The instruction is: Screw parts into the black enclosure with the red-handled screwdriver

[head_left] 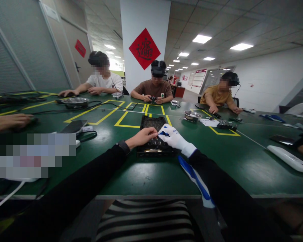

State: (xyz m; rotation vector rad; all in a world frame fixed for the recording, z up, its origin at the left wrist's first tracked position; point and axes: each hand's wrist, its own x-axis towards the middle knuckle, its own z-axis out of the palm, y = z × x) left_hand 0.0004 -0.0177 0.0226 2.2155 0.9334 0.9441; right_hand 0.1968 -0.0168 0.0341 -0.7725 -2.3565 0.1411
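A black open case (155, 154) lies on the green table in front of me, with small parts inside too dark to tell apart. Over it, my bare left hand (143, 136) has thumb and fingers pinched together; anything between them is too small to name. My right hand (175, 137) wears a white glove with blue finger pads. Its fingers are curled and meet the left fingertips above the case; what they grip is hidden. Below my right wrist, a loose blue and white glove (195, 178) hangs partly over the table's front edge.
On the green table (131, 174), a black phone (75, 126) and cables lie left. Metal bowls (192, 115) (75, 102) stand farther back. Black parts (226, 125) and a white device (289, 159) are at right. Three people sit opposite; other people's hands show at both sides.
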